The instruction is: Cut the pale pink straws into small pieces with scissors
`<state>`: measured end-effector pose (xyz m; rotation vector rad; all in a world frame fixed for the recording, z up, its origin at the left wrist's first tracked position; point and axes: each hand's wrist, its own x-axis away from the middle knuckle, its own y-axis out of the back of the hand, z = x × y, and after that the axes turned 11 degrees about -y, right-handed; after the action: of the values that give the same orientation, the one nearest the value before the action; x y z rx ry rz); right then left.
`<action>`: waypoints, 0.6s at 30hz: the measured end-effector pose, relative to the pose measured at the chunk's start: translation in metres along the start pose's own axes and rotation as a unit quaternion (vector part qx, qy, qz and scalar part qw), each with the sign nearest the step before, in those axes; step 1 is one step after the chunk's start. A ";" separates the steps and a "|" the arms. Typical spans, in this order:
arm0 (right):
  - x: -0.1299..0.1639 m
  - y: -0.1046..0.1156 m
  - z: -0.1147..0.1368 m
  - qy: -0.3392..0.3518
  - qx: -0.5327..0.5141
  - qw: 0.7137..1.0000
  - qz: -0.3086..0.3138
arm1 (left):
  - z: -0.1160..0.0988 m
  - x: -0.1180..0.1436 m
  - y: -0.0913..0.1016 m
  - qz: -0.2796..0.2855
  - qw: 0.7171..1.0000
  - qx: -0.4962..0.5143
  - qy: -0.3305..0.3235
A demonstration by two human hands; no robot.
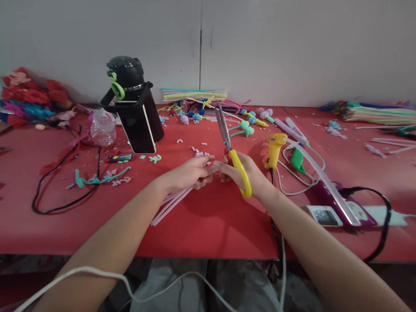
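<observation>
Pale pink pipe cleaners (172, 205) stick out below my left hand (189, 172), whose fingers are closed around them over the red table. My right hand (250, 172) is closed on a pair of scissors (240, 170) with a yellow handle, blades pointing up and away from me. The fingertips of both hands meet or nearly meet; what is pinched between them is too small to make out. Just beyond the fingers lie short cut pink pieces (199, 153). More pink bits and a bent green pipe cleaner (101, 180) are to the left.
A phone (138, 128) leans against a black bottle (153, 113). To the right are a yellow glue gun (273, 151), a clear glue stick (325, 180) and a purple power strip (358, 211). Pipe cleaner bundles (383, 114) line the back. A white cable (165, 295) crosses my lap.
</observation>
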<state>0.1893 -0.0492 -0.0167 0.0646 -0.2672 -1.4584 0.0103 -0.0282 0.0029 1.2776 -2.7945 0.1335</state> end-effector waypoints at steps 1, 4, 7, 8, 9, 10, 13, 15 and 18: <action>-0.001 -0.003 -0.002 0.007 -0.014 1.000 0.001 | 0.001 0.000 -0.001 0.003 1.000 0.003 0.001; -0.003 -0.010 -0.009 0.025 -0.049 0.998 0.008 | 0.002 0.001 -0.002 0.015 1.000 0.009 0.002; -0.003 -0.015 -0.011 0.040 -0.077 0.996 0.009 | 0.000 0.001 -0.002 0.020 1.000 0.009 0.002; -0.003 -0.015 -0.011 0.048 -0.079 0.996 0.005 | -0.001 0.001 -0.003 0.018 1.000 0.007 0.002; -0.003 -0.015 -0.010 0.057 -0.080 0.995 -0.001 | -0.002 0.001 -0.003 0.016 1.000 0.004 0.002; -0.002 -0.015 -0.010 0.066 -0.079 0.995 -0.005 | -0.003 0.002 -0.004 0.013 1.000 0.000 0.002; -0.001 -0.014 -0.008 0.079 -0.078 0.994 -0.011 | -0.004 0.003 -0.004 0.007 1.000 -0.016 0.000; -0.001 -0.014 -0.008 0.083 -0.080 0.993 -0.007 | -0.003 0.004 -0.002 0.009 0.999 -0.031 0.001; 0.000 -0.012 -0.008 0.092 -0.082 0.992 -0.009 | -0.002 0.005 0.001 0.014 0.998 -0.064 0.010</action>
<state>0.1788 -0.0511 -0.0266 0.0685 0.0038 -1.4764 0.0062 -0.0309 0.0055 1.2012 -2.7558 -0.0303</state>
